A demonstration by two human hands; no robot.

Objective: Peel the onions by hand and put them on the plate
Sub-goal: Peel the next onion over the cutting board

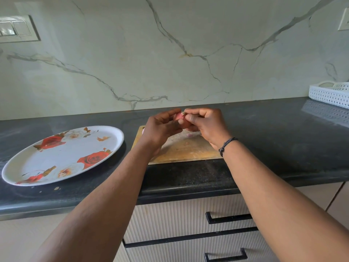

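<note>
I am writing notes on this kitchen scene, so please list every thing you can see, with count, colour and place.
onion: one, pink-red, held between both hands above the cutting board
plate: one, white with red roses, on the counter at left, no onion on it
cutting board: one, wooden, on the counter under the hands, small pink scraps on it
counter: one, black stone
basket: one, white, perforated, far right of the counter
wall switches: one panel, grey, upper left wall
drawers: two, cream with black handles, below the counter
wristband: one, black, right wrist
left hand: holds the onion
right hand: pinches the onion's tip
</note>
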